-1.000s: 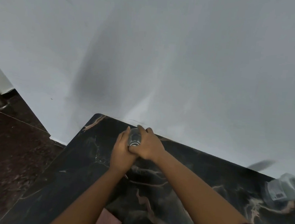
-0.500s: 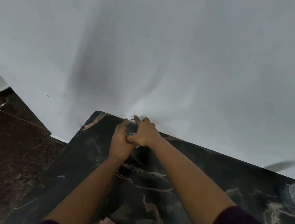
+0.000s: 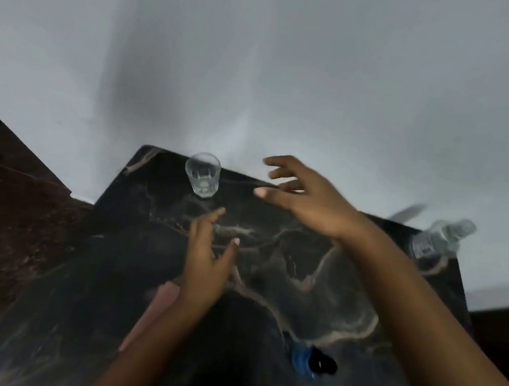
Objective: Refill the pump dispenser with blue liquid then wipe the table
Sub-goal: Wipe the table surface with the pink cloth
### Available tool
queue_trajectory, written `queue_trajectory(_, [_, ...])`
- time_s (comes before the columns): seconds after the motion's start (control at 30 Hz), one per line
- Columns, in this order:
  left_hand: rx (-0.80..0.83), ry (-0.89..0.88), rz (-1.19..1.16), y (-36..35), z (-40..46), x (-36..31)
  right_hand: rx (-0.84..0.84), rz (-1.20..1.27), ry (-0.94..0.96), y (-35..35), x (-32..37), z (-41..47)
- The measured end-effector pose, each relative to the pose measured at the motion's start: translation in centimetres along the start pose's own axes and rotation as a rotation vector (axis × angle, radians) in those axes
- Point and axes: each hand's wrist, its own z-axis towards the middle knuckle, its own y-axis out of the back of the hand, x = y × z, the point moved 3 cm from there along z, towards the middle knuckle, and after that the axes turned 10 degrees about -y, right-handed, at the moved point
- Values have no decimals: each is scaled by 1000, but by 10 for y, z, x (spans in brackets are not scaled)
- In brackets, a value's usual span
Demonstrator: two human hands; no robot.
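— Dispenser bottle (image 3: 203, 175), clear and uncapped, stands at the far edge of the dark marble table (image 3: 315, 289); its contents cannot be told.

— And the hands?

— Left hand (image 3: 208, 262) and right hand (image 3: 304, 196) hover above the table, fingers spread, holding nothing. A second clear bottle (image 3: 439, 241) stands blurred at right.

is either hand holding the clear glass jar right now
No: the clear glass jar stands alone on the table, with left hand and right hand open, apart from it.

Clear glass-like dispenser (image 3: 202, 175) stands on glossy dark veined marble table (image 3: 317, 274).
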Motion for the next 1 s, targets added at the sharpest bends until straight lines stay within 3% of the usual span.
queue_trajectory(0.13, [298,197,-166,-36,-75,-3,-181,162,-122,24,-72,-103])
queue_trajectory(0.23, [587,219,-66,-60,-125,4,-308,310,-272,10,-133,-164])
queue_trajectory(0.37, [768,218,-47,-82,-176,9,-308,501,-382,-41,-169,-205])
queue_trajectory(0.43, [732,197,-25,-91,-192,9,-271,555,-401,-63,-176,-209])
queue_trajectory(0.57, [502,160,-73,-102,-202,2,-215,641,-400,-90,-179,-207])
queue_trajectory(0.7, [419,128,-6,-105,-204,-1,-210,644,-388,-96,-179,-204])
queue_trajectory(1.0, [437,40,427,-95,-201,-2,-132,872,-446,-101,-187,-199])
